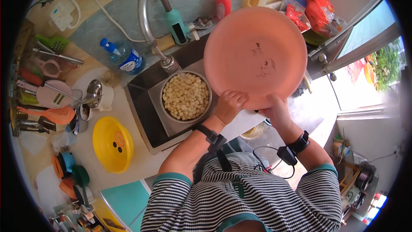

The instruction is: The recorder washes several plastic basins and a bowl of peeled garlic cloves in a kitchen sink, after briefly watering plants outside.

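Both hands hold a large pink plastic basin (238,54) by its near rim, at the right of the sink. My left hand (232,104) grips the rim on the left, and my right hand (277,109) grips it a little further right; parts of the fingers are hidden. The basin's inside faces the camera and bears a small printed drawing. Left of the basin, a round metal pot (210,98) full of pale, rounded pieces of food stands in the sink (154,103). Above the pot is the end of a curved metal faucet (143,16).
A yellow plastic basin (107,164) stands on the counter left of the sink. A blue pump bottle (128,59) and a red bottle (223,3) stand behind the sink. Ladles and a pink slotted spoon (61,115) lie at the left. A window or door frame is at the right.
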Tool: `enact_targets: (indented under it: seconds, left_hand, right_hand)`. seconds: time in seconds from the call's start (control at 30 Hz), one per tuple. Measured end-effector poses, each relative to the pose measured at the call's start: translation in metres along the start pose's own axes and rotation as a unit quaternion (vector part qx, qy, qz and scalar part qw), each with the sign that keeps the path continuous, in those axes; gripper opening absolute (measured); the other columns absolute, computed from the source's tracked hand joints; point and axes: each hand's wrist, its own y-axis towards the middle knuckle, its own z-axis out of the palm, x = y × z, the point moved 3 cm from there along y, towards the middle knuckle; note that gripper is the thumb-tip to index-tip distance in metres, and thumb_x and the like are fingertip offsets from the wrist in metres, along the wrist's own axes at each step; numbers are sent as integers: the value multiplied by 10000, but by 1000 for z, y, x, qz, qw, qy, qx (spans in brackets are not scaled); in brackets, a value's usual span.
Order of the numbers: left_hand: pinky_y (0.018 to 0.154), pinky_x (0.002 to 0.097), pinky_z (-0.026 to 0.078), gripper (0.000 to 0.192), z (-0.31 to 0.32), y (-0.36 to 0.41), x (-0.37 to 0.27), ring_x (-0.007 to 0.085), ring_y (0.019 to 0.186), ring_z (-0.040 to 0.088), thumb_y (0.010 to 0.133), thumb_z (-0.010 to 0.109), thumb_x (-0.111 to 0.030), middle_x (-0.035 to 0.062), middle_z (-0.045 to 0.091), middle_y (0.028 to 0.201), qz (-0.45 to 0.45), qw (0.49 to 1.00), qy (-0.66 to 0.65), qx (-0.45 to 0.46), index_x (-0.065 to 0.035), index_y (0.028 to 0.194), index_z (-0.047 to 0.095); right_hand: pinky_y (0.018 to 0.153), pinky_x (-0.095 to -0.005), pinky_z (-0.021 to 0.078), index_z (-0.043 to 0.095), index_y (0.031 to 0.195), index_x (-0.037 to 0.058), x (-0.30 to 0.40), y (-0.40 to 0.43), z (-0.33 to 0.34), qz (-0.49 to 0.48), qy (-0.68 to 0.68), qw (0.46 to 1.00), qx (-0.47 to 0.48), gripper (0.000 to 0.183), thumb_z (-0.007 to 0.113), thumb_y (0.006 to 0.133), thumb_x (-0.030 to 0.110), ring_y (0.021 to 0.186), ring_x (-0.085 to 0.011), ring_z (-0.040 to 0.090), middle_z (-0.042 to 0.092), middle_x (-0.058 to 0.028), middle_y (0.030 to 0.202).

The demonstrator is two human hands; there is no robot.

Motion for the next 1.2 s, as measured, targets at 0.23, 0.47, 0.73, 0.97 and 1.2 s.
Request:
enact_targets:
  seconds: [0.23,0.47,0.73,0.97,1.2]
  left_hand:
    - [855,380,435,235,6,-5,56,252,914,578,700,552,-97,78,623,899,34,999,21,-7,-46,922,606]
    - [823,371,442,281,15,13,8,253,891,580,703,589,-144,69,616,918,30,999,-23,-14,-78,976,591]
    - [724,359,468,284,24,16,13,257,830,591,714,621,-182,73,621,888,47,993,-98,-42,-64,969,575]
    - [936,438,360,458,24,42,48,296,1087,485,712,633,-311,104,546,1133,99,985,-109,94,-63,1090,559]
    - [1031,496,220,398,25,75,107,317,1181,409,815,477,-327,94,495,1239,-9,977,209,42,-101,1132,560]
  right_hand:
    - [479,-241,477,562,959,-17,50,-4,-27,11,-206,978,28,261,547,820,204,549,-164,589,611,-70,719]
    - [592,-241,531,448,1143,0,4,19,-29,-35,-99,993,-61,392,520,860,262,755,-175,629,604,-104,953]
    - [521,-230,483,471,1118,23,22,44,-28,97,-63,991,60,332,475,827,182,636,-159,592,597,-99,876]
    - [467,-245,466,466,1086,-4,42,31,-33,-29,-203,978,-33,319,469,793,121,579,-167,579,584,-102,825]
    - [434,-290,514,421,1183,-14,43,19,-40,-51,-208,974,-68,440,477,853,272,643,-218,639,603,-134,916]
